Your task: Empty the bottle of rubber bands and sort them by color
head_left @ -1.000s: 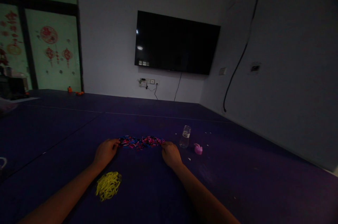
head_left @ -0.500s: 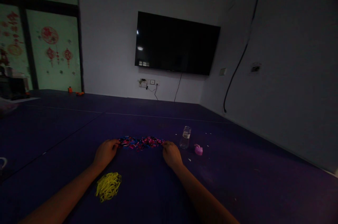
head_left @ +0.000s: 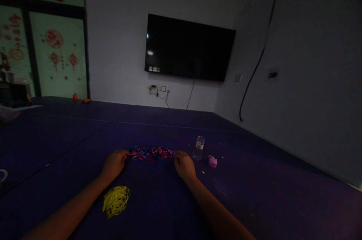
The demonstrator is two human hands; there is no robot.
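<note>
A long, low heap of small loops [head_left: 152, 153], pink, blue and black, lies between my hands; they look like elastic hair bands. My left hand [head_left: 115, 162] has its curled fingertips at the heap's left end. At the opposite end, my right hand [head_left: 184, 165] rests with its fingers bent in and touching the edge. Whether either hand pinches a band is too dark and small to make out. Nearer to me, beside my left forearm, sits a loose pile of yellow bands [head_left: 115, 201].
Just right of my right hand stands a clear bottle [head_left: 198, 148], with a pink lid-like piece [head_left: 212, 161] beside it. White scraps [head_left: 203, 172] dot the purple surface [head_left: 158, 210]. Orange items [head_left: 85, 101] lie at the far edge, below a wall-mounted television [head_left: 189, 47] and doors.
Both hands stay at the two ends of the heap, with no clear movement. The view has shifted very slightly.
</note>
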